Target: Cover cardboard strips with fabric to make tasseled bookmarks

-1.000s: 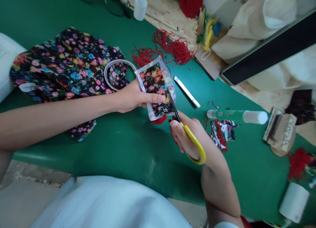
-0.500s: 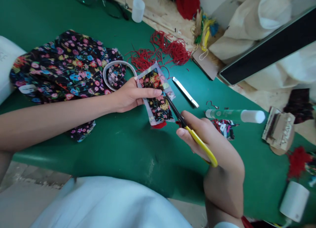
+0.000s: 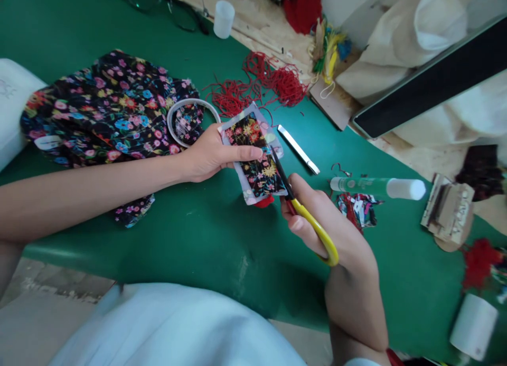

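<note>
Pinched between the thumb and fingers of my left hand (image 3: 214,153) is a small rectangular piece of floral fabric (image 3: 259,170) with a pale border. A bit of red shows under its lower edge. My right hand (image 3: 317,213) grips yellow-handled scissors (image 3: 315,231). Their dark blades lie along the right side of the fabric piece, near the pale border; whether both blades straddle it I cannot tell. Behind my left wrist lies a larger black floral cloth (image 3: 114,110), with a white ring (image 3: 171,120) resting on it.
Red cord (image 3: 283,83) is heaped beyond the fabric piece. To the right lie a metal strip (image 3: 298,149), a glue tube (image 3: 372,186) and fabric scraps (image 3: 360,207). A white cup (image 3: 224,20) and eyeglasses (image 3: 186,12) are at the back of the green table (image 3: 190,250).
My right hand and the scissors have shifted slightly left, along the fabric's right side. The fabric piece has turned a little, its lower end swinging right.
</note>
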Available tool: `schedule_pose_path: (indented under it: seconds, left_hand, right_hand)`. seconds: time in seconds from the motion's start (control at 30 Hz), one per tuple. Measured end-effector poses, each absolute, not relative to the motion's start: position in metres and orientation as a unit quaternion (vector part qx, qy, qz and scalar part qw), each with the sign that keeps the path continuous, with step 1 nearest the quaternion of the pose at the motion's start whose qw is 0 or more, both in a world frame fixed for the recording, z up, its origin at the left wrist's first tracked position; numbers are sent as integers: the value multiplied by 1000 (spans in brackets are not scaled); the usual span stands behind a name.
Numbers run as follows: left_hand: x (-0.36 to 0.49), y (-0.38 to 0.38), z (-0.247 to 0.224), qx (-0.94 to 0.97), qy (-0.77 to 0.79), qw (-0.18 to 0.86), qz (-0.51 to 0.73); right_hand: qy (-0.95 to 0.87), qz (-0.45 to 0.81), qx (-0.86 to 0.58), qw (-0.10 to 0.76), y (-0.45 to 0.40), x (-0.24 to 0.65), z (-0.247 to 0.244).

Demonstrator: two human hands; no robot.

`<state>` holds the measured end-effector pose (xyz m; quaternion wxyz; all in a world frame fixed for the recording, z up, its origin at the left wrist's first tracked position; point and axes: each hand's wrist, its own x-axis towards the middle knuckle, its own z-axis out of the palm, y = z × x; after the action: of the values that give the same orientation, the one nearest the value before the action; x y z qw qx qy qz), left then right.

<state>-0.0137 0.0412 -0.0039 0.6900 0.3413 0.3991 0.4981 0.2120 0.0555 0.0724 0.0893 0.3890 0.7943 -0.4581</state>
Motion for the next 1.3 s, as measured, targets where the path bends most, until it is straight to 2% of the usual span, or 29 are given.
schedule_pose_path:
  seconds: [0.9,1.3]
  left_hand:
    - [-12,41,-11,361,406,694,472]
    - [-12,40,-9,358,411,697,467]
  right_hand:
    - [786,-486,382,30,46,207,56]
    - [780,-474,407,37,44,206,54]
